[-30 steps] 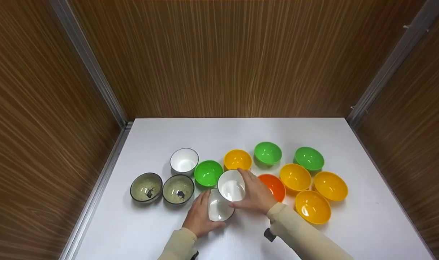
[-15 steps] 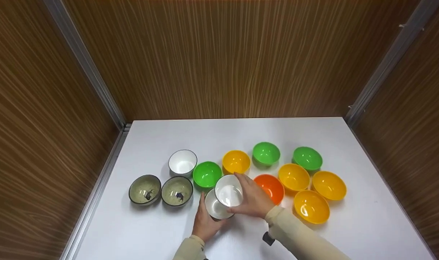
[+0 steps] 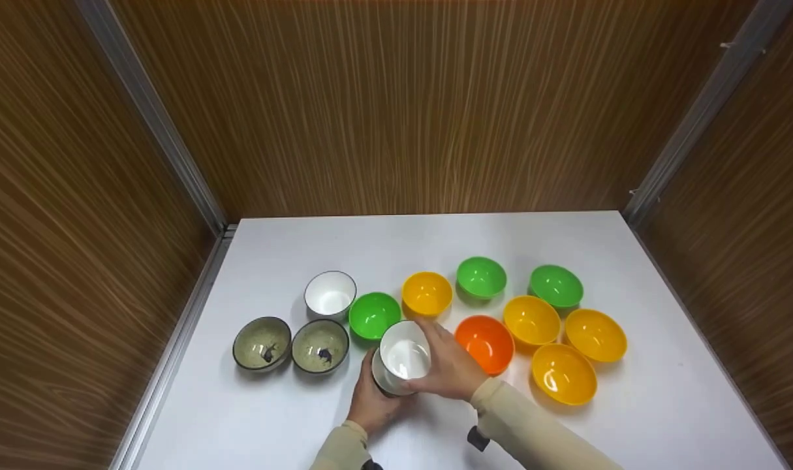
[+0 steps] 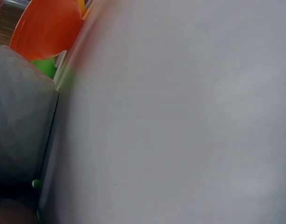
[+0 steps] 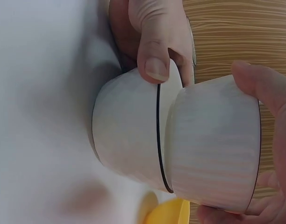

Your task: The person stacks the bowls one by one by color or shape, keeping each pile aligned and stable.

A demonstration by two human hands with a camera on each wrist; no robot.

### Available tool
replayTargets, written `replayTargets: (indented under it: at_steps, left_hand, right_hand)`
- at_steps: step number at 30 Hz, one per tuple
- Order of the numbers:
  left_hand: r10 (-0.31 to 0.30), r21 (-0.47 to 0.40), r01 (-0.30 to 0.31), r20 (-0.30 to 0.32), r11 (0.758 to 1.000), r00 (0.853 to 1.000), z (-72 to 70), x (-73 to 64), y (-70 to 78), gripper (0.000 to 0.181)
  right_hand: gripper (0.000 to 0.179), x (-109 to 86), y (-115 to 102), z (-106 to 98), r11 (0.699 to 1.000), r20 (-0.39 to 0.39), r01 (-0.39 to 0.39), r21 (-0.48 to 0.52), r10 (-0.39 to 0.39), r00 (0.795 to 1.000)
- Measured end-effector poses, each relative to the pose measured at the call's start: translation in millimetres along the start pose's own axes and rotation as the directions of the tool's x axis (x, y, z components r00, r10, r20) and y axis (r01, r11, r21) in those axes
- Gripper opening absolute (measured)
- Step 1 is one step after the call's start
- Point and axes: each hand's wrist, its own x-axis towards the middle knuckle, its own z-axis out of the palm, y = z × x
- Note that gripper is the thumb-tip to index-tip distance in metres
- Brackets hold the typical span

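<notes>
My left hand [image 3: 370, 401] grips a white bowl with a dark rim [image 5: 126, 126], its thumb over the rim in the right wrist view. Held by its rim in my right hand [image 3: 451, 365], a second white bowl [image 3: 406, 349] overlaps most of the first from above in the head view. Seen from the right wrist, the base of this upper bowl [image 5: 215, 144] sits right at the mouth of the lower one. Just right of my right hand is an orange bowl [image 3: 485, 344]; behind the two white bowls is a green bowl [image 3: 374, 316].
Two grey-green patterned bowls [image 3: 320, 346] and another white bowl [image 3: 331, 294] stand to the left on the white table [image 3: 239, 418]. Several yellow bowls [image 3: 564, 374] and two green ones [image 3: 482, 277] are spread right and behind. Wood-grain panels [image 3: 396, 104] enclose the back and sides.
My right hand has brought its white bowl left and nearer me, covering more of the lower bowl. My left hand has shifted rightward around the lower bowl. More of the orange bowl shows.
</notes>
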Motion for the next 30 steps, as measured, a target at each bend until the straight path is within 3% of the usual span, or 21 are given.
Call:
replayTargets:
  at_steps: [4,13,22,30]
  left_hand:
    - [-0.022,-0.007,0.022,0.026,1.000,0.999,-0.8,1.6,1.2,0.111]
    - [0.019,-0.007,-0.019,0.000,1.000,1.000,-0.1,0.9,-1.8,0.107]
    - [-0.004,-0.016,0.005,0.017,1.000,1.000,-2.3,2.2,1.5,0.111]
    - [-0.010,-0.002,0.010,0.025,1.000,1.000,-2.5,2.1,2.7,0.112]
  right_hand:
    - [0.119,-0.9,0,5,1.000,0.016,-0.007,-0.002,0.007,1.000]
    - [0.118,-2.7,5,20,0.999,0.051,-0.033,-0.033,0.035,0.998]
    - [0.118,-2.5,7,27,0.997,0.065,-0.056,-0.056,0.060,0.996]
    - [0.117,-2.4,10,30,0.999,0.066,-0.024,-0.033,0.026,0.997]
